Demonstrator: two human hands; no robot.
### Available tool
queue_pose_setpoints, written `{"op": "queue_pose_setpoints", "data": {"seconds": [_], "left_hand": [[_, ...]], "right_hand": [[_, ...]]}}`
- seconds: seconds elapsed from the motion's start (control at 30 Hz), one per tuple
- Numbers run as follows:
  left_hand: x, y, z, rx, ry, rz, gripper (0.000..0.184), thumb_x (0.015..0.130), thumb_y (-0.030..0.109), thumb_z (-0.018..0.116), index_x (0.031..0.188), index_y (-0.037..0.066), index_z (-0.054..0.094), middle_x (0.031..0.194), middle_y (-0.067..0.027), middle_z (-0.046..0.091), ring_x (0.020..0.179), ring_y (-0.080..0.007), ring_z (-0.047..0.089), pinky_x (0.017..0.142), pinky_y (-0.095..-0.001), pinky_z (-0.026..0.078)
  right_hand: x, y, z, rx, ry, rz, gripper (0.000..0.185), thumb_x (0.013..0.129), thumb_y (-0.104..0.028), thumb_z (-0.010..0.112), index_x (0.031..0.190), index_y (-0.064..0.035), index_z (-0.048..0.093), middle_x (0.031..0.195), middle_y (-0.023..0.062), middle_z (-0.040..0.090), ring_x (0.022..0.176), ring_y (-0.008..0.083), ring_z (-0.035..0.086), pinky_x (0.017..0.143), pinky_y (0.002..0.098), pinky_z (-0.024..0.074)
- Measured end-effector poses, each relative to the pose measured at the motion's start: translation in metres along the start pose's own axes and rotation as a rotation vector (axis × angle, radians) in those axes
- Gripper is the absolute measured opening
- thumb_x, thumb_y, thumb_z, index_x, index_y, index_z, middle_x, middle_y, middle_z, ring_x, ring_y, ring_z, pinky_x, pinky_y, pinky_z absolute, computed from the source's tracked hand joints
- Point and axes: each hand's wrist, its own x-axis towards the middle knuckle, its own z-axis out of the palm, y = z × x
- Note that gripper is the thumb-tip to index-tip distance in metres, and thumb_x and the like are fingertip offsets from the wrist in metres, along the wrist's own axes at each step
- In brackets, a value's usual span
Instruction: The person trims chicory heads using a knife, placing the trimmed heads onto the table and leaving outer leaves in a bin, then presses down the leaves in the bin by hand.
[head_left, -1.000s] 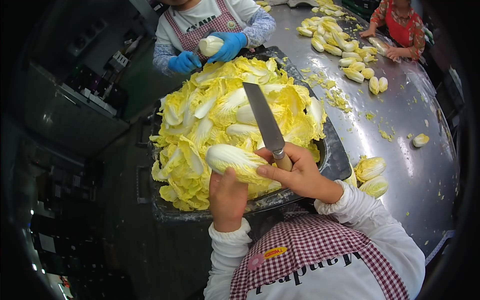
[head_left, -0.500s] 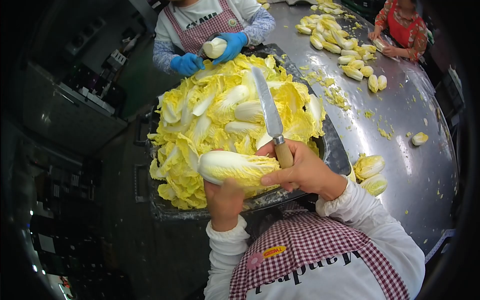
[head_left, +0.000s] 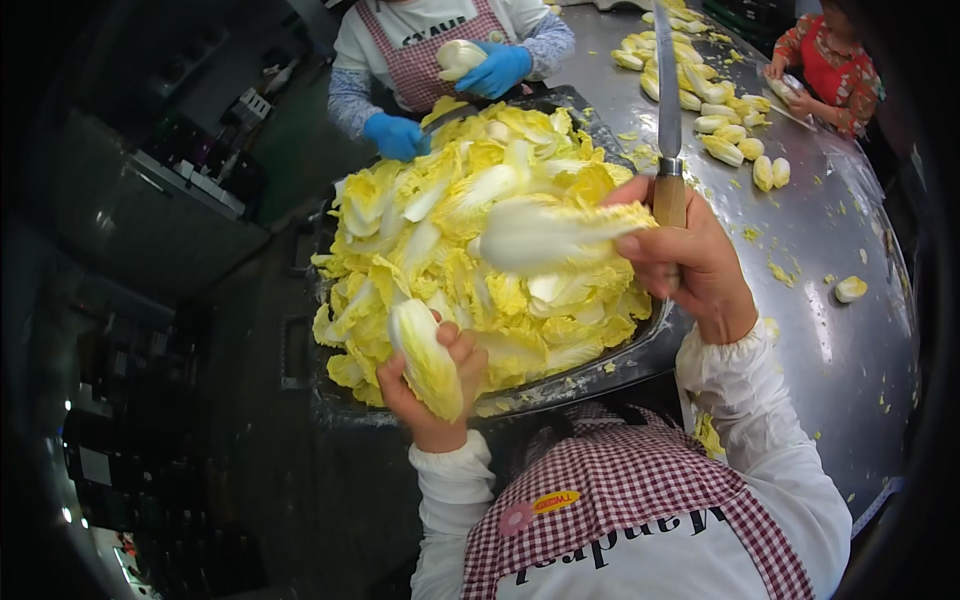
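My left hand (head_left: 437,385) is wrapped round a small cabbage heart (head_left: 424,352), white above and yellow below, over the near left side of the leaf pile. At the right, my right hand (head_left: 690,255) grips the wooden handle of a knife (head_left: 669,110), its blade pointing up and away. The same hand pinches the frilly end of a loose cabbage leaf (head_left: 545,235), whose white part is blurred over the pile. Below both hands, yellow and white leaves (head_left: 460,285) are heaped in a black tub (head_left: 632,362).
Across the tub a co-worker in blue gloves (head_left: 497,70) holds a cabbage and a knife. On the metal table (head_left: 790,230) at the right lie several cabbages (head_left: 725,149) and leaf scraps. Another person (head_left: 835,75) handles something at the table's far right.
A leaf has come away from the cabbage heart. My right hand has moved up and right with leaf and knife; my left keeps the smaller heart, now tilted upright. The co-worker's gloved hands have parted.
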Motion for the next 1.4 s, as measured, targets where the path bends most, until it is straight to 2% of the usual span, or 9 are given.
{"op": "queue_pose_setpoints", "data": {"seconds": [0.07, 0.17, 0.33, 0.4, 0.53, 0.67, 1.07, 1.13, 1.4], "left_hand": [[0.006, -0.006, 0.000, -0.226, 0.061, 0.051, 0.054, 0.080, 0.042, 0.063, 0.114, 0.001, 0.052, 0.100, -0.0114, 0.049, 0.084, -0.0204, 0.043, 0.063, -0.0280, 0.040], [0.008, -0.012, -0.003, -0.189, 0.010, 0.025, 0.066, 0.082, 0.063, 0.054, 0.111, 0.004, 0.055, 0.104, -0.0117, 0.047, 0.090, -0.0226, 0.044, 0.066, -0.0292, 0.041], [0.012, -0.025, 0.011, -0.116, 0.060, 0.118, 0.071, 0.079, 0.074, 0.046, 0.104, 0.008, 0.056, 0.116, -0.0135, 0.050, 0.109, -0.0322, 0.046, 0.087, -0.0453, 0.043], [0.014, -0.033, 0.004, -0.114, -0.134, 0.135, 0.078, 0.083, 0.075, 0.036, 0.119, 0.007, 0.052, 0.122, -0.0111, 0.049, 0.114, -0.0300, 0.045, 0.098, -0.0455, 0.037], [0.012, -0.041, 0.015, 0.895, 0.347, 0.374, 0.086, 0.089, 0.070, 0.019, 0.140, 0.002, 0.031, 0.132, -0.0124, 0.046, 0.121, -0.0218, 0.045, 0.104, -0.0369, 0.033], [0.008, -0.041, 0.018, 0.674, 0.244, 0.334, 0.074, 0.092, 0.063, 0.031, 0.136, 0.003, 0.035, 0.126, -0.0119, 0.049, 0.115, -0.0225, 0.049, 0.101, -0.0386, 0.038], [0.009, -0.037, 0.029, 0.300, 0.352, 0.306, 0.066, 0.089, 0.062, 0.042, 0.130, 0.009, 0.039, 0.104, -0.0067, 0.053, 0.094, -0.0211, 0.052, 0.085, -0.0392, 0.044], [0.009, -0.031, 0.022, 0.073, 0.183, 0.222, 0.067, 0.089, 0.065, 0.039, 0.128, 0.010, 0.041, 0.098, -0.0051, 0.052, 0.086, -0.0193, 0.050, 0.079, -0.0361, 0.044], [0.007, -0.047, 0.029, 0.312, 0.245, 0.207, 0.060, 0.094, 0.059, 0.035, 0.123, 0.007, 0.045, 0.103, -0.0060, 0.054, 0.095, -0.0216, 0.052, 0.086, -0.0369, 0.043]], "right_hand": [[0.011, 0.001, 0.010, -0.438, 0.042, -0.068, 0.040, 0.074, -0.007, 0.074, 0.112, -0.0003, 0.061, 0.063, 0.0052, 0.057, 0.047, 0.0100, 0.052, 0.044, 0.0210, 0.0407], [0.025, 0.042, 0.008, -1.020, 0.052, -0.713, 0.051, 0.071, -0.013, 0.080, 0.116, 0.0000, 0.059, 0.095, 0.0118, 0.065, 0.079, 0.0173, 0.064, 0.075, 0.0295, 0.0508], [-0.015, 0.081, 0.044, -0.250, -0.262, 0.106, 0.049, 0.074, -0.024, 0.080, 0.112, -0.0007, 0.060, 0.094, 0.0080, 0.065, 0.083, 0.0120, 0.059, 0.072, 0.0269, 0.0483], [-0.019, 0.110, 0.051, -0.370, -0.275, -0.133, 0.053, 0.072, -0.027, 0.082, 0.113, 0.0003, 0.059, 0.094, 0.0074, 0.064, 0.084, 0.0105, 0.057, 0.073, 0.0265, 0.0478], [-0.025, 0.105, 0.050, -0.296, -0.155, -0.089, 0.054, 0.071, -0.027, 0.082, 0.112, 0.0000, 0.060, 0.098, 0.0076, 0.063, 0.087, 0.0127, 0.058, 0.076, 0.0268, 0.0472], [-0.018, 0.101, 0.042, -0.657, -0.004, -0.519, 0.057, 0.068, -0.022, 0.084, 0.115, -0.0017, 0.058, 0.102, 0.0073, 0.063, 0.092, 0.0136, 0.058, 0.081, 0.0271, 0.0462], [-0.025, 0.108, 0.038, -0.470, -0.101, -0.237, 0.031, 0.076, -0.020, 0.079, 0.096, -0.0006, 0.065, 0.077, 0.0058, 0.064, 0.069, 0.0107, 0.058, 0.063, 0.0256, 0.0469], [-0.030, 0.084, 0.043, -0.231, -0.031, 0.134, 0.019, 0.082, -0.015, 0.072, 0.092, 0.0000, 0.065, 0.080, 0.0016, 0.066, 0.071, 0.0073, 0.059, 0.064, 0.0233, 0.0481], [-0.031, 0.100, 0.032, -0.545, -0.145, -0.312, 0.048, 0.074, -0.020, 0.079, 0.113, 0.0008, 0.059, 0.099, 0.0128, 0.066, 0.087, 0.0185, 0.063, 0.078, 0.0283, 0.0490]]}}
